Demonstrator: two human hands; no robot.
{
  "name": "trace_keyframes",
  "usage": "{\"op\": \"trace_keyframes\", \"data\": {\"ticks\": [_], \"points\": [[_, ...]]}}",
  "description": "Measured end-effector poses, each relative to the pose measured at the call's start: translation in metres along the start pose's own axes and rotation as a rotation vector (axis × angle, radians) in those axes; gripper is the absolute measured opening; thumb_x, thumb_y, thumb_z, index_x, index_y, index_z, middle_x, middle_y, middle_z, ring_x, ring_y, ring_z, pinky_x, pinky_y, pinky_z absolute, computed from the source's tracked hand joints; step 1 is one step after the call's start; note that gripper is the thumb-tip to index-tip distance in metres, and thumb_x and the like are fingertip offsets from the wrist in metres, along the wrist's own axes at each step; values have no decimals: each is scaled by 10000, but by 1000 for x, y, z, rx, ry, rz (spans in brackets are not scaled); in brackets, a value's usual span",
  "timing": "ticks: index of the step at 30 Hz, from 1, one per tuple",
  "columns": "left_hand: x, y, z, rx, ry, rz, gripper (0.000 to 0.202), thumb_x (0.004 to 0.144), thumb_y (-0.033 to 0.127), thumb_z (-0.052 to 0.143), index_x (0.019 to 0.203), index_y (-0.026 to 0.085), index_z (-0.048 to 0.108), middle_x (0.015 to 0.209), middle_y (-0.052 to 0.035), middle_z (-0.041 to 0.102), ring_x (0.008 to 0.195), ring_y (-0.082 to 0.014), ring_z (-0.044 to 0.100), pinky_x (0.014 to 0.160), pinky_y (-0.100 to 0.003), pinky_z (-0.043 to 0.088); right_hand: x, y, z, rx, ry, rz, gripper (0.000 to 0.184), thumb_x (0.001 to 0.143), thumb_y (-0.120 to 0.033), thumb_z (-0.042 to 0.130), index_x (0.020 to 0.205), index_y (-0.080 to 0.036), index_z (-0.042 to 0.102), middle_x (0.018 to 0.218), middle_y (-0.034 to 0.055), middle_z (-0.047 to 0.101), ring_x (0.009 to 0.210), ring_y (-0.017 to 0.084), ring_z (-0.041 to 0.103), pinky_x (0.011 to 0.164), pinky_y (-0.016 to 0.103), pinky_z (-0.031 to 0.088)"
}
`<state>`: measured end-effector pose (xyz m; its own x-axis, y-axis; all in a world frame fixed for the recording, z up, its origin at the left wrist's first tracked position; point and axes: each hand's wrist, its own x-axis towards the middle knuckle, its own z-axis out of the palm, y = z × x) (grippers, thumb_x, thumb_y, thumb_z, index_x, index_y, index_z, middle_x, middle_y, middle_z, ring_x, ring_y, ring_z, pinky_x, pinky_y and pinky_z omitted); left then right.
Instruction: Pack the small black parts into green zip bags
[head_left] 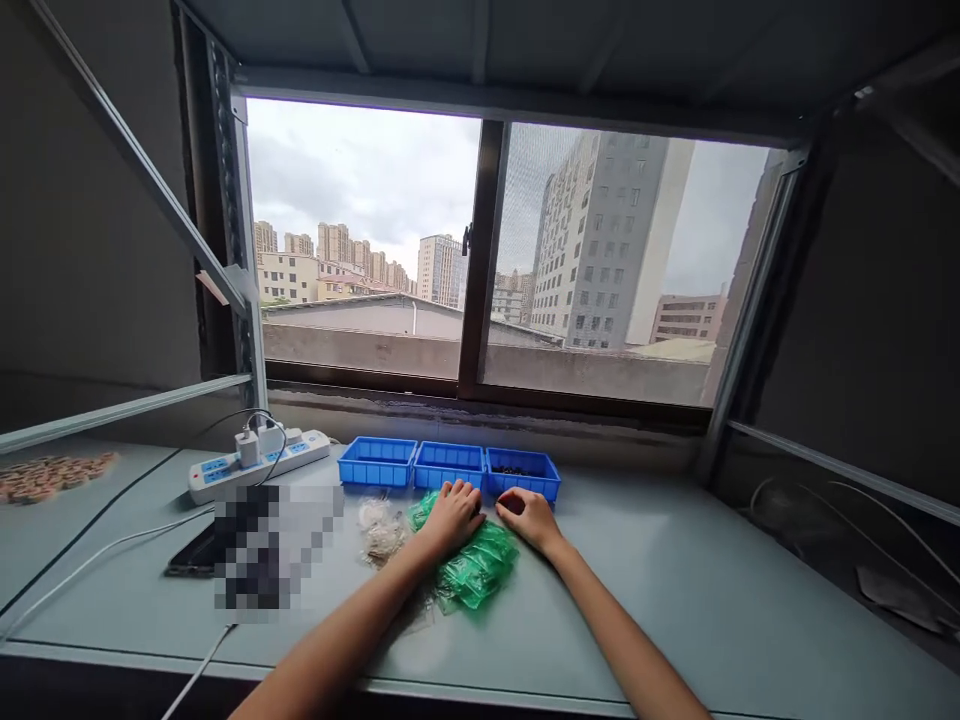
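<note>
My left hand is over a heap of crumpled green plastic bags, its fingers bent. A small dark spot shows at its fingertips, too small to name. Just to the right, my right hand curls its thumb and fingers round a dark, roundish patch; whether this is an object or shadow I cannot make out. Left of the green bags lies a pile of clear plastic bags. Behind my hands stand a left blue bin, a middle blue bin and a right blue bin holding small black pieces.
On the left are a white power strip with plugs, a black phone-like device partly blurred out, and trailing cables. Small brownish pieces lie at the far left. Metal frame posts flank the window.
</note>
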<state>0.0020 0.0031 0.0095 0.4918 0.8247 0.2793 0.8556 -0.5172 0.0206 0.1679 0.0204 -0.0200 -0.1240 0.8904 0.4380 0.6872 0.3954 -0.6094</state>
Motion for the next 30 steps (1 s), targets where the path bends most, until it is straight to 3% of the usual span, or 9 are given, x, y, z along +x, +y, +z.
{"op": "trace_keyframes", "data": {"ticks": [11,17,23,30], "points": [[-3,0,2,-27,-20,-23,172,843,290,540,956,163,566,1011,-74,590,1045,-243,495,920,-389,351,-4,7,4,34,-10,-22,209,722,-358,539,736,-200,675,782,57,710,709,213,641,675,324,488],[1,-4,9,-36,59,-18,168,876,276,494,955,154,579,984,-79,599,1018,-240,507,909,-389,357,-5,7,1,-28,-30,-42,235,740,-388,537,709,-198,671,761,55,681,688,197,611,642,301,460],[0,-7,10,-4,75,46,195,886,305,478,928,154,595,937,-68,608,953,-226,523,862,-366,377,-6,-4,1,-46,-72,-146,220,762,-369,534,746,-200,674,799,53,662,720,194,610,657,295,456],[-1,-8,-1,37,68,140,247,892,319,473,841,148,643,887,-54,613,910,-199,529,822,-325,386,-7,-21,-4,-16,-100,-187,226,787,-347,507,824,-205,679,824,50,681,677,185,600,636,298,459]]}}
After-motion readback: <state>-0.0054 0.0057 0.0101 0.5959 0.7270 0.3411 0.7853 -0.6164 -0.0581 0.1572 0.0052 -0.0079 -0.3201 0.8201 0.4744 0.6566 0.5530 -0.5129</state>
